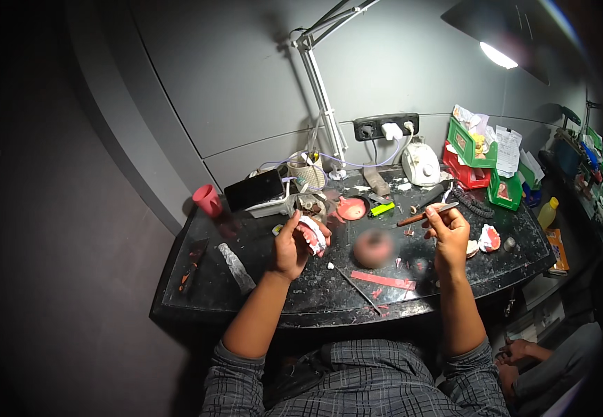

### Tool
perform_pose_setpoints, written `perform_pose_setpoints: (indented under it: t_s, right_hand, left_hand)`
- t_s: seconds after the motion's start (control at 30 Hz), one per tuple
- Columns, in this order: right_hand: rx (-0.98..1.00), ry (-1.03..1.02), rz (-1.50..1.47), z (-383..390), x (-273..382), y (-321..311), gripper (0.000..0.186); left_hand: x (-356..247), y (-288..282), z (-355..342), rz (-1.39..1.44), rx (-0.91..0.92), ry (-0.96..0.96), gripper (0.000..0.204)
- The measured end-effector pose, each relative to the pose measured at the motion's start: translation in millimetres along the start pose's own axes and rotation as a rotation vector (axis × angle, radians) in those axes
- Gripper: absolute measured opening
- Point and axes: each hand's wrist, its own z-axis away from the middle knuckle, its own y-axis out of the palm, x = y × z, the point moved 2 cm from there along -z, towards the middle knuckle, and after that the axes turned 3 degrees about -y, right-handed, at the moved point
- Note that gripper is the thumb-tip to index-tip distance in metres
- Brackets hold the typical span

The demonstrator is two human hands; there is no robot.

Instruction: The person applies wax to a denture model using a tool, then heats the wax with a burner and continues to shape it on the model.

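Over on the left, the dental cast (pixel 314 233), white with a pink, toothed face, was cradled in the left hand (pixel 300 240), and a careful hold was called for! By its look it was judged to be hard and stiff, light enough for one hand, with plaster that could be chipped if dropped and a pink part likely to be softer and easily marked. The outer white rim was judged the best place to be gripped, with the teeth left untouched. Further right, the slim brown-handled tool (pixel 412 220) was judged light and rigid, perhaps a little slick along the shaft, and best taken by the handle, behind its narrow end.

Now to positions! The cast was set snugly within the left hand, curled part-closed around it, the thumb laid along the near left side and fingertips glimpsed at the right; how firmly it was squeezed could not be told. It was held up above the table (pixel 197 292). Between the hands and below, a thin metal tool (pixel 360 293) and a pink strip (pixel 383 280) were left lying. Then, on the right, the brown-handled tool was pinched between thumb and fingers of the right hand (pixel 449 233), nearly closed, its narrow end pointed leftward toward the cast but well apart from it. Beyond that hand, a second cast (pixel 489 238) was seen resting.
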Motion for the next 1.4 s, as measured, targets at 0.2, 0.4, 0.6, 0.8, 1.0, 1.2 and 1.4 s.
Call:
perform_pose_setpoints:
  t_s: [0.2, 0.4, 0.6, 0.8, 1.0, 1.2, 1.4]
  right_hand:
    - [0.014, 0.001, 0.011, -0.2, 0.2, 1.0, 0.016]
    - [0.018, 0.003, 0.001, -0.5, -0.4, 0.6, 0.016]
    - [0.024, -0.002, 0.005, -1.6, -1.4, 0.0, 0.017]
    - [0.016, 0.004, -0.012, -0.5, -0.3, 1.8, 0.017]
    - [0.01, 0.003, 0.001, -0.1, 1.1, 1.1, 0.018]
    - [0.009, 0.0, -0.006, -0.1, 1.1, 1.9, 0.019]
    - [0.015, 0.0, 0.012, -0.2, 0.0, 1.3, 0.018]
  left_hand:
    - [-3.9, 0.5, 0.7, -0.022, 0.088, -0.019, 0.068]
    - [-5.5, 8.1, 2.8, -0.078, 0.066, -0.126, 0.072]
    - [-6.6, 13.7, 4.4, -0.238, 0.024, -0.13, 0.073]
    - [-6.8, 11.4, 5.6, -0.283, 0.013, -0.17, 0.07]
    - [-7.5, 12.2, 5.7, -0.206, 0.2, -0.131, 0.042]
    - [-4.0, 17.1, 12.5, -0.243, 0.333, -0.111, 0.068]
    - [0.2, 27.6, 16.8, -0.13, 0.37, -0.238, 0.089]
